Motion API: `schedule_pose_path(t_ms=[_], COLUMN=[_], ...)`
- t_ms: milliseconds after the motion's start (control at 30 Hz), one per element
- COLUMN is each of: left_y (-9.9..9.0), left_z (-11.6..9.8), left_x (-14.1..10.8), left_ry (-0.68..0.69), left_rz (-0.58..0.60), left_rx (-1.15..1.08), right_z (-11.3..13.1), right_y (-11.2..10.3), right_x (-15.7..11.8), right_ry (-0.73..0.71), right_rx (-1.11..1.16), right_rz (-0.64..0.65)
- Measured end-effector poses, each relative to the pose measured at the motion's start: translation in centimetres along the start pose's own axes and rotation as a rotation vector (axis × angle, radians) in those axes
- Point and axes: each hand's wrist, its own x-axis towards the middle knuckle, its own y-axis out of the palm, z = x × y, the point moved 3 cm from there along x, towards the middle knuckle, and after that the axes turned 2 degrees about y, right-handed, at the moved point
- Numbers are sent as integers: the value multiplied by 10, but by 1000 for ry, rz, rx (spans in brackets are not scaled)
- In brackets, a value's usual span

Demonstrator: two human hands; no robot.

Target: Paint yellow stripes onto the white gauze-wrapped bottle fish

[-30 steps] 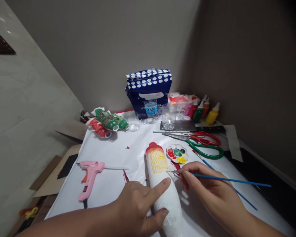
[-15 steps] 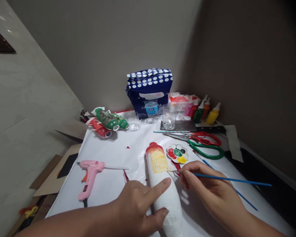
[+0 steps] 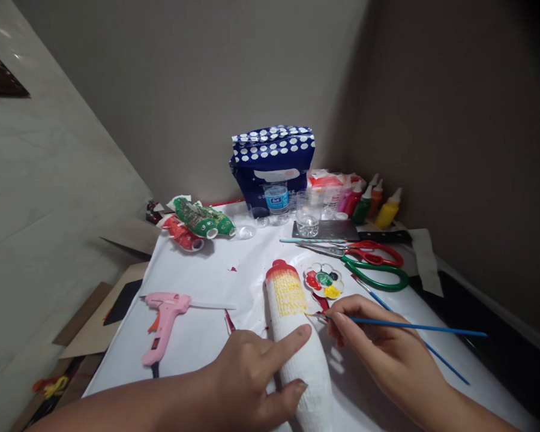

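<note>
Your left hand (image 3: 247,375) is steadying the white wrapped bottle (image 3: 299,348), which is lying on the worktop (image 3: 198,336) with its red cap pointing away from you. Your forefinger is stretching across the top of the bottle and your thumb is pressing against its near side, so the hand is partly closed around it. Your right hand (image 3: 387,354) is closed on the blue paintbrush (image 3: 414,327), pinching it near the bristle end, with the tip touching the right side of the bottle at the lower edge of the yellow dotted patch.

Compared with half a second ago, very little is changing: the bottle is lying in the same spot and your left hand is keeping the same hold. The brush tip is sitting a touch lower on the bottle, and the far end of the handle is reaching slightly less far to the right.

The paint palette (image 3: 323,280) is lying just beyond your right hand, beside the bottle. The red scissors (image 3: 369,252) and green scissors (image 3: 378,275) are lying behind it. The pink glue gun (image 3: 164,324) is resting well to the left of the bottle. The spotted blue bag (image 3: 272,159) and the paint bottles (image 3: 373,201) are standing at the back by the wall.
</note>
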Motion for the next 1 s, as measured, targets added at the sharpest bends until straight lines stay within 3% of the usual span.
schedule_pose_path(t_ms=[200,400,633,1000], left_y=[1,2,-1,-2], left_z=[1,1,-1,-2], left_x=[-3,-5,-1,1], left_ry=[-4,-16,6,33], left_rz=[2,-23,-49,-53], left_rx=[4,32,95,85], right_z=[5,-2,-26,-25], right_y=[-4,-31,-30,-27], right_x=[1,16,30,30], right_ry=[16,38,15,0], right_rx=[41,-126,-307,-365], right_rz=[-74,-250,-55,-28])
